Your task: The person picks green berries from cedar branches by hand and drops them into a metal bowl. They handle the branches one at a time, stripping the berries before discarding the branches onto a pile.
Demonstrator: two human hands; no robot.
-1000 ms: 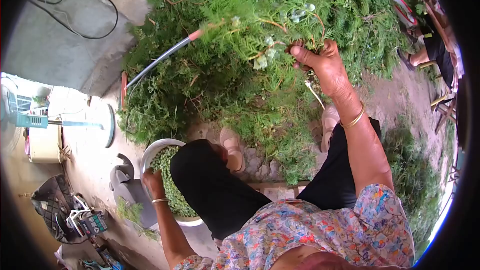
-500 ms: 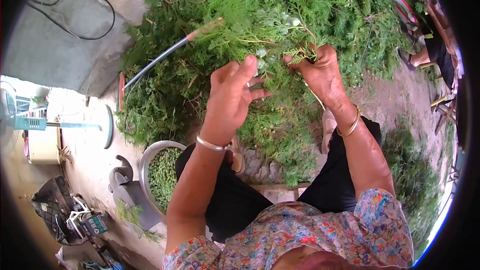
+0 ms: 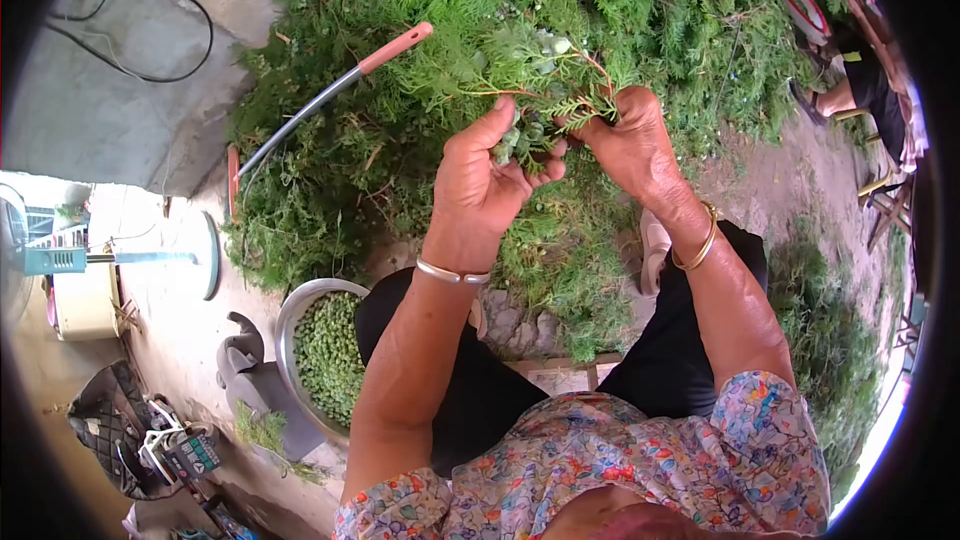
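Note:
A green conifer sprig (image 3: 585, 118) with pale, round cones (image 3: 548, 46) is between my hands. My right hand (image 3: 630, 140) is closed on its reddish stem. My left hand (image 3: 490, 162) has its fingers curled around a cluster of green cones (image 3: 507, 144) at the sprig's lower left, thumb pointing up. Behind both hands lies a large heap of cut green branches (image 3: 400, 140). A metal basin (image 3: 288, 340) full of small green cones (image 3: 330, 355) sits to the left of my left knee.
A curved metal rod with a pink grip (image 3: 395, 48) rests over the heap. At the left are a pale fan (image 3: 60, 260), a grey object (image 3: 270, 390) beside the basin and a black padded item (image 3: 105, 420). Another person's leg (image 3: 835, 100) shows at the upper right.
My left hand has closed its fingers around the cones and moved slightly right, nearer my right hand. My right hand has shifted a little left with the stem.

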